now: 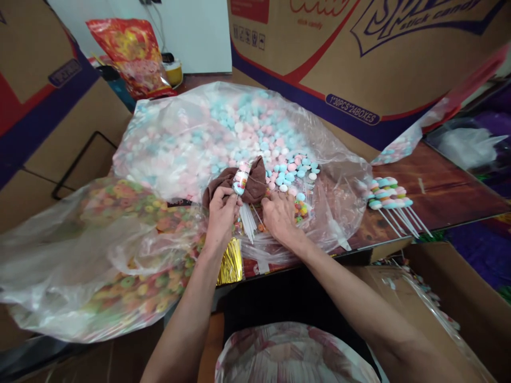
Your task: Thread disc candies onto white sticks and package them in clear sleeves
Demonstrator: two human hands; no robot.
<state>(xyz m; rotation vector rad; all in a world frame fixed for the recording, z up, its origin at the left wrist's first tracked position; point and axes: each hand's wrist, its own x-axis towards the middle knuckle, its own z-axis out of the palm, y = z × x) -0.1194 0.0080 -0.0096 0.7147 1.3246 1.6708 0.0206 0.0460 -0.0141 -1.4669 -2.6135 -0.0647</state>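
Left hand (221, 211) fingers pinch a candy stick (241, 178) upright over brown cloth (239, 186). Right hand (279, 215) lies just beside, fingers curled on white sticks (248, 221), grip unclear. Behind: open candy bag (223, 133). Finished skewers (387, 194) on bench (447, 186), right.

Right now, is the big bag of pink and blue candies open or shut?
Open: the big bag lies spread, its mouth gaping by the brown cloth, loose candies exposed.

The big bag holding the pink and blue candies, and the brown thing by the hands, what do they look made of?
Candy bag: thin clear plastic film, judging by its glossy wrinkles and see-through look. Brown thing: probably soft matte cloth, folded and bunched.
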